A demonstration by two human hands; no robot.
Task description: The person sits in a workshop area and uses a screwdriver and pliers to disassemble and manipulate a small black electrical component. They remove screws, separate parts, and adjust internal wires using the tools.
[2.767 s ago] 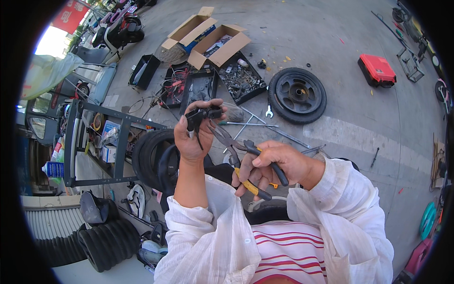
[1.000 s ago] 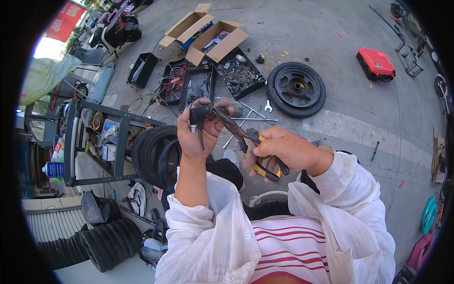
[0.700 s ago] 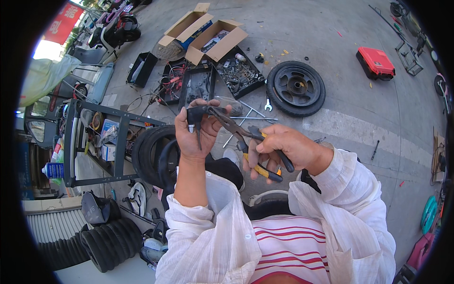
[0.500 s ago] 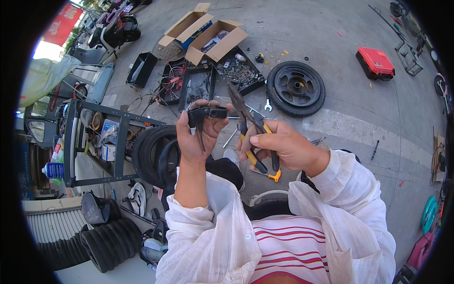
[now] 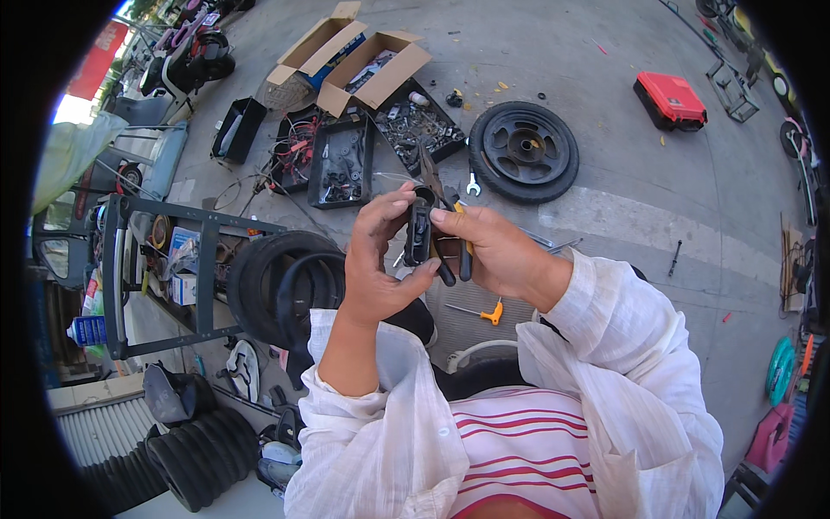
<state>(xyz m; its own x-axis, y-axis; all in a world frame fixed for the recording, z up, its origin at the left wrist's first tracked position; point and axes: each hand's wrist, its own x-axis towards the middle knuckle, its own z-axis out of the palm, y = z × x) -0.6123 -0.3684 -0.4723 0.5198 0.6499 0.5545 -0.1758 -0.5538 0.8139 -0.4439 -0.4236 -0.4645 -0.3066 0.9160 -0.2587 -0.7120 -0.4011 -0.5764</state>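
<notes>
My left hand (image 5: 373,264) holds a small black lever housing (image 5: 418,232), gripped at its edges between fingers and thumb. It is turned so that its long, recessed side shows; the pointed lever on it is hidden. In my right hand (image 5: 501,251) are combination pliers (image 5: 430,179) with black and yellow handles, their jaws pointing up and away. The right thumb also touches the housing's side, just beside the pliers. Both hands are close together in front of my chest.
A wheel with a tyre (image 5: 566,177), a wrench (image 5: 473,183) and black parts trays (image 5: 316,195) lie ahead. Nearer are a yellow-handled hex key (image 5: 491,317) and loose tyres (image 5: 251,281) at left. A red toolbox (image 5: 673,99) stands far right.
The hands have come together. My left hand has turned the lever housing on end, and my right hand has brought the pliers left, next to it, with the thumb now on the housing.
</notes>
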